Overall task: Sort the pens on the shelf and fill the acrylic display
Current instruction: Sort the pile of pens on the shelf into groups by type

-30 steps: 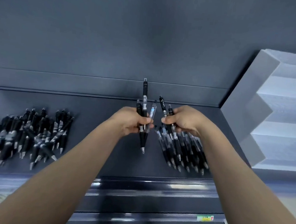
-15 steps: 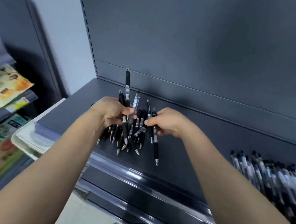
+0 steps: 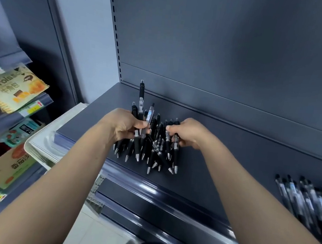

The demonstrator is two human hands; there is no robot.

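Both hands meet over a loose pile of black pens (image 3: pixel 154 152) lying near the left end of the dark grey shelf (image 3: pixel 220 167), with their metal tips pointing toward the shelf's front edge. The left hand (image 3: pixel 125 125) is closed around a small bunch of pens (image 3: pixel 143 118), fingers and thumb wrapped around their barrels. The bunch stands nearly upright with the clicker ends up, and the tallest pen (image 3: pixel 141 96) sticks out well above the others. The right hand (image 3: pixel 187 133) has its fingers curled and pinches two pens (image 3: pixel 175 145) near their upper ends. Their tips hang down over the right side of the pile, and I cannot tell whether they touch it. The two hands are close together but apart, with pens from the pile showing between them.

A second group of pens (image 3: pixel 310 199) lies well apart at the right edge of the view, blurred, also on the shelf. Behind everything rises the plain back panel (image 3: pixel 222 49), with a slotted upright (image 3: pixel 115 31) at its left edge. A glossy price rail (image 3: pixel 149 191) runs along the shelf front. Just beside the shelf's left end sits a pale translucent plastic piece (image 3: pixel 41 145), too unclear to identify. Farther left, neighbouring shelves carry snack packets (image 3: pixel 14 88).
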